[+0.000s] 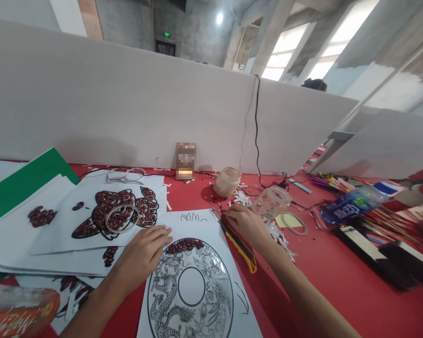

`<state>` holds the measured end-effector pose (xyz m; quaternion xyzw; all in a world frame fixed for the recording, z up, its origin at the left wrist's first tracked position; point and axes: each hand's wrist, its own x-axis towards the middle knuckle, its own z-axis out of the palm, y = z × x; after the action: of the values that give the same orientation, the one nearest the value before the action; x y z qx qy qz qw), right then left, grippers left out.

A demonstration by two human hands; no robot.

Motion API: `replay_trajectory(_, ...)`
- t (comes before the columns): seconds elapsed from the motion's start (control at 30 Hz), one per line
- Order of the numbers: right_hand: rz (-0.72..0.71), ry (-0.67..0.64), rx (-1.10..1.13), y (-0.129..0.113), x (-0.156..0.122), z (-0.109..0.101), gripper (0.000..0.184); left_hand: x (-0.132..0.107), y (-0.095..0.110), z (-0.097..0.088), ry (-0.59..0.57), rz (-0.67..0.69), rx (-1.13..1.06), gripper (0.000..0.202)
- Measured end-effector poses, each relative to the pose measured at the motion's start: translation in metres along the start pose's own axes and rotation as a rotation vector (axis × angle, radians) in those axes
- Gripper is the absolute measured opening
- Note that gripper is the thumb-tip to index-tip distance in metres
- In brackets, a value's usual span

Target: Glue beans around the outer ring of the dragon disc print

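Note:
My left hand [148,249] lies flat with its fingers stretched over the upper left edge of a sheet [245,287] printed with a ring-shaped dragon and bird drawing. A row of dark red beans [185,245] covers the top of the ring. Beyond the sheet's upper right corner, my right hand [245,223] reaches down to the red tabletop, fingertips drawn together beside a few loose beans [223,209]. Whatever its fingers hold is hidden. A yellow utility knife [240,246] with its blade out lies between the right hand and the sheet.
Bean-covered drawings [113,211] lie left, a tape roll [122,219] on them. A cloudy jar [227,182] and a clear jar [273,201] stand behind my right hand among paper scraps. A blue-labelled bottle [356,204] lies right. A white partition [127,103] closes the back.

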<state>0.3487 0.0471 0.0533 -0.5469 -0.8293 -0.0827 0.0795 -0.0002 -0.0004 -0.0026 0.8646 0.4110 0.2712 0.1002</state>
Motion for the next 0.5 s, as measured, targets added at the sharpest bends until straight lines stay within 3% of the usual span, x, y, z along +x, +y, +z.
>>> replay_trajectory(0.17, 0.018, 0.029, 0.009, 0.000, 0.001, 0.004, 0.021, 0.001, 0.002, -0.002, -0.001, 0.001, -0.013, 0.036)
replay_trajectory(0.23, 0.078, 0.051, 0.112, -0.006, 0.001, -0.001, 0.018, 0.001, 0.001, -0.002, -0.009, -0.001, -0.013, 0.036)
replay_trajectory(0.4, 0.196, 0.077, 0.574, -0.049, -0.013, -0.017, 0.016, 0.001, 0.000, 0.000, -0.003, -0.001, -0.015, 0.036)
replay_trajectory(0.5, 0.186, 0.042, 0.687, -0.081, -0.024, -0.023, 0.016, 0.001, -0.002, 0.001, 0.001, 0.004, -0.015, 0.036)
